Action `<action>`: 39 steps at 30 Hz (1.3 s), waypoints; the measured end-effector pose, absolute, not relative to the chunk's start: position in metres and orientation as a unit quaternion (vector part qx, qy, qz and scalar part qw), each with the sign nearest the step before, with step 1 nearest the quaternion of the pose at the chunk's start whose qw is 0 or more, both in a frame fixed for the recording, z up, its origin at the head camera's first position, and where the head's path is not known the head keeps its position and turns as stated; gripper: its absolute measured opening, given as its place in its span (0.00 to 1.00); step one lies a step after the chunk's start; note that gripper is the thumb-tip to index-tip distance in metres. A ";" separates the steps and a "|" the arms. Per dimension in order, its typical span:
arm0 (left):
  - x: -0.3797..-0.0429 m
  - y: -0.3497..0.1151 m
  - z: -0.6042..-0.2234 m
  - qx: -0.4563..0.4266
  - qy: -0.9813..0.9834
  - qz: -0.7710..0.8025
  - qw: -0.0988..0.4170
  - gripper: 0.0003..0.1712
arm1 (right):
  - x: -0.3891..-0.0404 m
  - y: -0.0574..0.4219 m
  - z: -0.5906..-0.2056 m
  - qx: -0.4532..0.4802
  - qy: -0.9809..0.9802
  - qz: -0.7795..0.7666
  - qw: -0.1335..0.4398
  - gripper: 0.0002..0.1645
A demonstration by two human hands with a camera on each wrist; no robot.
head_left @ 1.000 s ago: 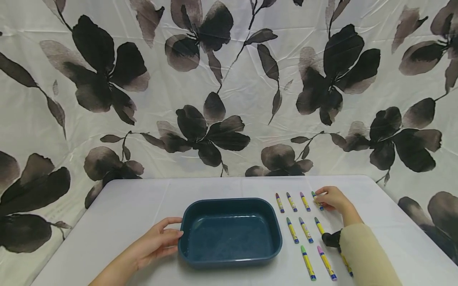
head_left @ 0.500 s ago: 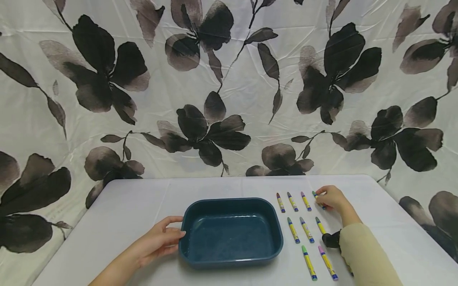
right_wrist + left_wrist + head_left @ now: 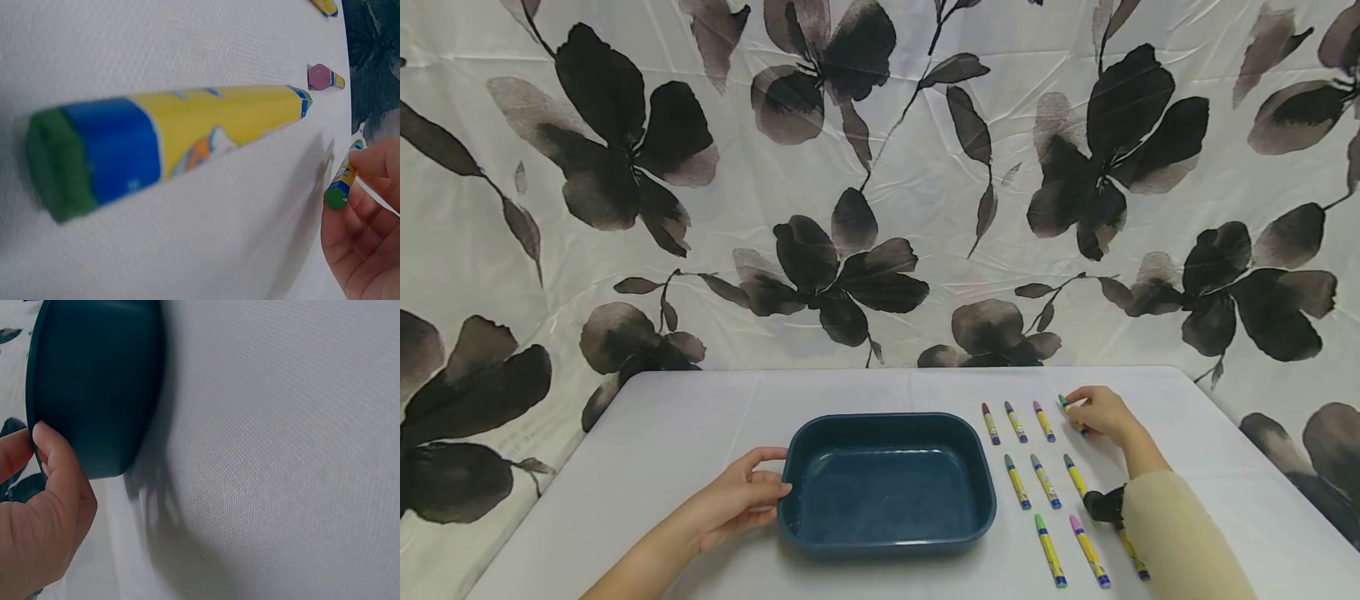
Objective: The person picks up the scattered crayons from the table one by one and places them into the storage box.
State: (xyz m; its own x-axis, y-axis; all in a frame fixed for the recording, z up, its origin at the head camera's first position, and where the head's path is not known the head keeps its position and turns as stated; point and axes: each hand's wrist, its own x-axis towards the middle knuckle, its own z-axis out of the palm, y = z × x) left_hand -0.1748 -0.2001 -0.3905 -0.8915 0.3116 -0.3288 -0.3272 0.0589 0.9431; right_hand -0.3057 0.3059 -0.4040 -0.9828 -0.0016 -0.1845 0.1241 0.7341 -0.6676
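My left hand (image 3: 741, 497) grips the left rim of a dark teal rectangular basin (image 3: 883, 550). The left wrist view shows a thumb and finger pinching that rim (image 3: 31, 381). At the far end of the crayon rows, my right hand (image 3: 1105, 414) pinches a green crayon (image 3: 342, 178) with a yellow and blue wrapper. Its green tip pokes out to the left of my fingers in the head view. Beside it on the table lies a purple crayon (image 3: 1043, 422). A large green-ended crayon (image 3: 212, 131) fills the foreground of the right wrist view.
Several more crayons lie in slanted rows right of the basin, among them a brown one (image 3: 990, 423), a light green one (image 3: 1050, 550) and a pink one (image 3: 1090, 550). My right sleeve (image 3: 1183, 533) partly covers the nearest right crayon (image 3: 1132, 552). A floral cloth (image 3: 880, 167) hangs behind the white table.
The head view has shifted slightly. My right hand and the green crayon have risen a little, the fingers closing on it. My left hand stays at the basin's rim.
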 end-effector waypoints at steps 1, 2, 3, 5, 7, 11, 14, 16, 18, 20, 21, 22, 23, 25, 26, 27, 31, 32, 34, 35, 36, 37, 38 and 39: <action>-0.175 -0.200 -0.390 -0.005 0.690 0.686 0.233 0.38 | -0.305 0.306 -0.403 0.030 0.926 -0.367 0.087 0.24; -0.175 -0.200 -0.390 -0.004 0.690 0.685 0.233 0.38 | -0.304 0.306 -0.402 0.029 0.925 -0.369 0.087 0.24; -0.174 -0.200 -0.390 -0.003 0.691 0.684 0.232 0.38 | -0.304 0.306 -0.401 0.029 0.923 -0.373 0.088 0.24; -0.174 -0.200 -0.389 -0.003 0.692 0.683 0.231 0.38 | -0.303 0.307 -0.399 0.032 0.922 -0.375 0.090 0.24; -0.174 -0.200 -0.389 -0.003 0.694 0.682 0.230 0.38 | -0.303 0.307 -0.397 0.034 0.921 -0.376 0.094 0.24; -0.174 -0.200 -0.389 -0.005 0.698 0.680 0.226 0.37 | -0.301 0.307 -0.393 0.034 0.916 -0.389 0.091 0.25; -0.174 -0.200 -0.389 -0.007 0.700 0.678 0.224 0.37 | -0.299 0.305 -0.388 0.028 0.910 -0.404 0.089 0.26; -0.174 -0.200 -0.389 -0.008 0.700 0.678 0.223 0.37 | -0.298 0.302 -0.384 0.029 0.905 -0.414 0.092 0.26; -0.174 -0.200 -0.389 -0.009 0.699 0.679 0.224 0.37 | -0.296 0.300 -0.381 0.031 0.900 -0.423 0.097 0.27; -0.174 -0.200 -0.389 -0.010 0.697 0.680 0.226 0.37 | -0.296 0.298 -0.378 0.032 0.896 -0.432 0.102 0.28; -0.174 -0.200 -0.388 -0.010 0.697 0.680 0.226 0.37 | -0.296 0.296 -0.377 0.034 0.893 -0.437 0.103 0.28; -0.174 -0.200 -0.388 -0.010 0.697 0.681 0.227 0.37 | -0.295 0.295 -0.376 0.035 0.891 -0.441 0.104 0.28; -0.174 -0.199 -0.388 -0.010 0.696 0.681 0.227 0.37 | -0.295 0.294 -0.375 0.036 0.889 -0.445 0.105 0.28; -0.174 -0.199 -0.387 -0.010 0.696 0.681 0.228 0.37 | -0.295 0.292 -0.374 0.033 0.885 -0.452 0.105 0.28; -0.174 -0.199 -0.387 -0.009 0.696 0.681 0.227 0.37 | -0.295 0.290 -0.373 0.034 0.884 -0.455 0.105 0.28; -0.174 -0.199 -0.387 -0.008 0.696 0.681 0.226 0.37 | -0.295 0.289 -0.372 0.034 0.883 -0.457 0.105 0.28; -0.173 -0.199 -0.387 -0.005 0.695 0.683 0.224 0.37 | -0.295 0.284 -0.369 0.025 0.878 -0.466 0.108 0.29; -0.173 -0.199 -0.386 -0.005 0.694 0.684 0.224 0.37 | -0.295 0.282 -0.368 0.022 0.877 -0.468 0.109 0.29; -0.173 -0.199 -0.386 -0.006 0.695 0.683 0.223 0.37 | -0.294 0.279 -0.366 0.017 0.874 -0.473 0.111 0.29; -0.173 -0.199 -0.386 -0.006 0.696 0.683 0.222 0.37 | -0.294 0.278 -0.365 0.016 0.872 -0.476 0.111 0.29; -0.174 -0.199 -0.386 -0.007 0.696 0.683 0.223 0.37 | -0.293 0.276 -0.364 0.016 0.871 -0.478 0.111 0.29; -0.174 -0.199 -0.386 -0.007 0.696 0.682 0.223 0.37 | -0.293 0.274 -0.363 0.014 0.870 -0.480 0.113 0.29; -0.174 -0.199 -0.386 -0.006 0.696 0.683 0.223 0.37 | -0.293 0.273 -0.361 0.015 0.868 -0.483 0.114 0.29; -0.174 -0.200 -0.386 -0.005 0.696 0.683 0.224 0.37 | -0.292 0.271 -0.360 0.014 0.867 -0.485 0.116 0.29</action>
State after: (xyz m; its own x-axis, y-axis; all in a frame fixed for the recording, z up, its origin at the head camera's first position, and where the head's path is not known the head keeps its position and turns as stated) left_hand -0.1739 -0.1996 -0.3859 -0.9000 0.2977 -0.3184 -0.3128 0.0677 0.9474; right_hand -0.2922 0.2711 -0.3603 -0.9726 -0.0881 -0.2152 0.1374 0.5292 -0.8373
